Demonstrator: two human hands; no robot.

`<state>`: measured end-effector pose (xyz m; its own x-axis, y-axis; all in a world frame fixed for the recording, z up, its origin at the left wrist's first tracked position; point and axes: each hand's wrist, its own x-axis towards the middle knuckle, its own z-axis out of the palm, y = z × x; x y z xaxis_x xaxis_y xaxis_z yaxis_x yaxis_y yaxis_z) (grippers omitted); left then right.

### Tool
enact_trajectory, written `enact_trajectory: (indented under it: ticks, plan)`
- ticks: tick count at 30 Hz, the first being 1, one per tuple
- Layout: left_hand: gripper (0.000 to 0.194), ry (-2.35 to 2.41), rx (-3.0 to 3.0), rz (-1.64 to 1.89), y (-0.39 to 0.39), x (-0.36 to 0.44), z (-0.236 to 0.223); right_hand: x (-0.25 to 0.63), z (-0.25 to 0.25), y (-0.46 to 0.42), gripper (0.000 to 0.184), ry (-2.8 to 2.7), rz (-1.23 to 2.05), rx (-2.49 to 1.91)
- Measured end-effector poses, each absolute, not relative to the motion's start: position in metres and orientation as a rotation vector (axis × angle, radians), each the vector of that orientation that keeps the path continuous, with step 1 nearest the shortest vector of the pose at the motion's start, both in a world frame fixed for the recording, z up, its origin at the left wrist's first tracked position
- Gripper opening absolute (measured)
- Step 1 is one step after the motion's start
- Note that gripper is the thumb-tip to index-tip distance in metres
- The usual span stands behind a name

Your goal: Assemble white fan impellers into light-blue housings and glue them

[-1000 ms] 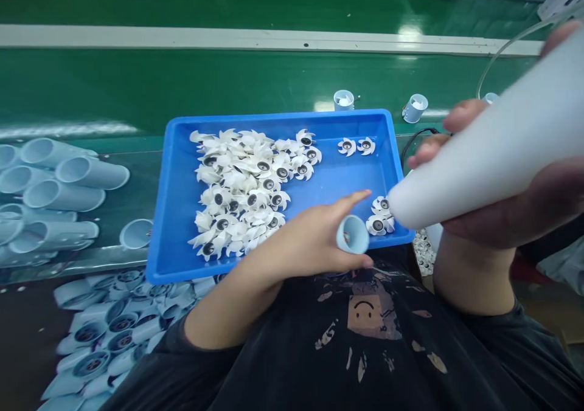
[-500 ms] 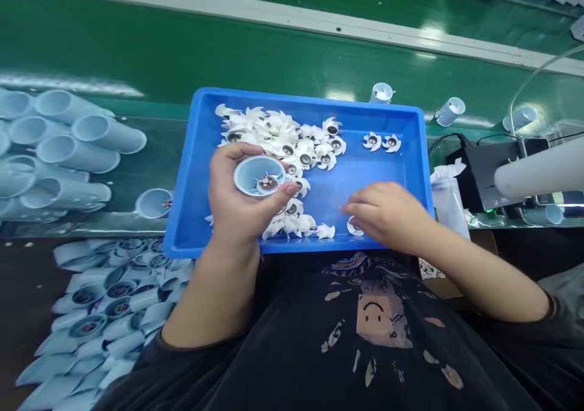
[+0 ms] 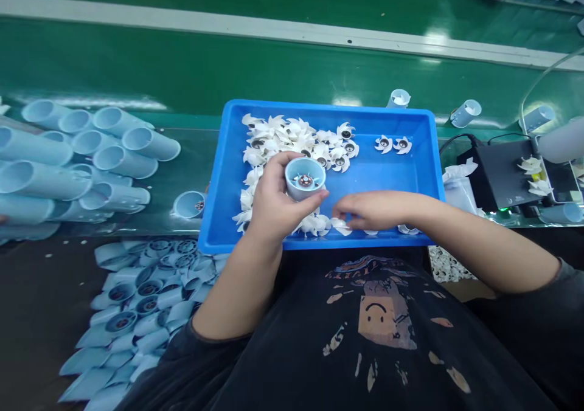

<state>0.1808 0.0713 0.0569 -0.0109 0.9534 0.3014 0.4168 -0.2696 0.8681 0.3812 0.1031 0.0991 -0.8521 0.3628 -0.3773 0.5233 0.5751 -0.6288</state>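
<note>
My left hand (image 3: 274, 201) is wrapped round a small pale-blue tube housing (image 3: 305, 179), open end up, with a round motor part inside. It hovers over the blue tray (image 3: 219, 204). My right hand (image 3: 371, 210) lies low over the tray's near edge, fingers pinched at a white fan impeller (image 3: 340, 224). A heap of white impellers (image 3: 292, 140) fills the tray's left half. Two more impellers (image 3: 393, 145) lie apart at the tray's far right.
Long pale-blue tubes (image 3: 82, 162) are stacked at the left. Short blue housings (image 3: 141, 295) pile up at lower left. A black box (image 3: 506, 174) with cable and a white cylinder (image 3: 559, 143) sit at the right. A few blue tubes (image 3: 465, 113) stand on the green conveyor belt (image 3: 182, 64).
My right hand set the big white cylinder down at the right and reached into the tray. My left hand lifted the blue housing and turned its open end up.
</note>
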Motion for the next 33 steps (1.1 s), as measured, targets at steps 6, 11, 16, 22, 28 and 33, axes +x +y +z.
enact_trajectory:
  ticks: [6,11,16,22,28,33]
  plan:
    - [0.052,1.257,2.038,1.087,0.059,0.185,0.075,0.418,0.112,0.074,0.028,2.198,-2.631,1.212]
    - [0.057,1.124,2.293,0.878,0.048,0.207,0.085,0.425,0.103,0.055,0.033,1.746,-3.05,1.431]
    - [0.039,1.051,2.446,0.883,0.045,0.228,0.088,0.424,0.123,0.039,0.018,2.912,-1.781,1.707]
    - [0.03,1.044,2.622,1.083,0.04,0.235,0.085,0.416,0.135,0.036,0.014,3.082,-0.815,1.55]
    - [0.03,1.154,2.612,1.182,0.035,0.24,0.082,0.414,0.127,0.042,0.014,3.05,-0.956,1.607]
    - [0.04,1.245,2.494,1.157,0.04,0.233,0.074,0.428,0.133,0.03,0.033,3.31,-0.931,1.541]
